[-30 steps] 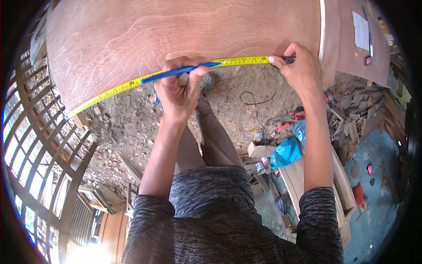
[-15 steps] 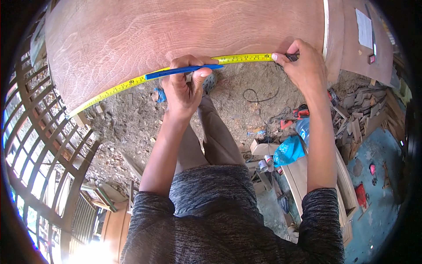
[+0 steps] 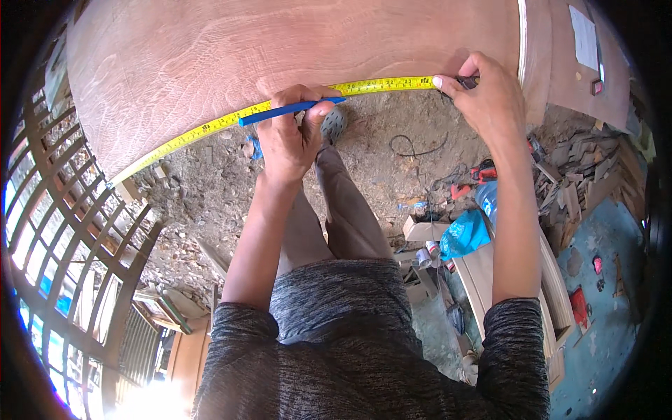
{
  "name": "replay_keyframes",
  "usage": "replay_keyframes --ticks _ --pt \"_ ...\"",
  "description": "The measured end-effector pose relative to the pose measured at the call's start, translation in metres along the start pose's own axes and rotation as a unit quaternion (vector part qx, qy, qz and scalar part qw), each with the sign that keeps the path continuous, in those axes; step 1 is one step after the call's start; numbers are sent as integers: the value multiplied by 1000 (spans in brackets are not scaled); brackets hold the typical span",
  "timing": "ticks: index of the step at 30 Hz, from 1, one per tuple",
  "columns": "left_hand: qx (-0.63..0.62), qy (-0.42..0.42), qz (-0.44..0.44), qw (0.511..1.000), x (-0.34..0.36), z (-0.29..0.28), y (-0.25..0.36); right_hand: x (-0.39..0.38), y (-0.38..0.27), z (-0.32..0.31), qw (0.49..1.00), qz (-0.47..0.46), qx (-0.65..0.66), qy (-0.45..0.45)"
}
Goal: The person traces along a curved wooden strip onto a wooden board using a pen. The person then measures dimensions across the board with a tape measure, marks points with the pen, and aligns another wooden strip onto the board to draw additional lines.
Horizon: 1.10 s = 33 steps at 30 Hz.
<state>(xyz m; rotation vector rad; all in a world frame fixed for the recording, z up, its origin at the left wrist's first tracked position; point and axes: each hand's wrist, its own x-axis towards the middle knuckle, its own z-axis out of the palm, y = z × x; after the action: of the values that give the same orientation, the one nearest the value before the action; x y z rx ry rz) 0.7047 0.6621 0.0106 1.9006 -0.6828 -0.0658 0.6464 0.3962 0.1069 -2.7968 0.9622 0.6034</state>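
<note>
The board (image 3: 294,42) fills the top. The tape (image 3: 385,85) is already drawn out along its near edge, to the left corner. The right hand (image 3: 492,101) pinches the tape's right end; the left hand (image 3: 285,140) grips the pen (image 3: 294,108) across it (no pen mark can be made out on the board).

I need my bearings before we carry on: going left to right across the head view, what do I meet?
Slatted lattice → left hand holding the blue pen → right hand → white paper.
</note>
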Motion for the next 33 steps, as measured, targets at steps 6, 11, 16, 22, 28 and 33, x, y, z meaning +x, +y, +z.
replay_keyframes --ticks 6,11,16,22,28,33 --pt "-54 30 48 997 -4 8 -10 1 3 2 1000 6 3 -1" --pt "45 24 53 997 -4 5 -6 1 5 6 1000 -2 -1 14" --pt "33 41 75 996 -5 10 -13 1 3 4 1000 -5 -1 9" --pt "26 43 74 996 -6 11 -13 0 6 5 1000 -12 -1 18" --pt "55 50 78 994 -5 11 -12 0 4 5 1000 -6 5 15" --pt "63 49 79 994 -5 10 -11 0 4 4 1000 -5 3 6"
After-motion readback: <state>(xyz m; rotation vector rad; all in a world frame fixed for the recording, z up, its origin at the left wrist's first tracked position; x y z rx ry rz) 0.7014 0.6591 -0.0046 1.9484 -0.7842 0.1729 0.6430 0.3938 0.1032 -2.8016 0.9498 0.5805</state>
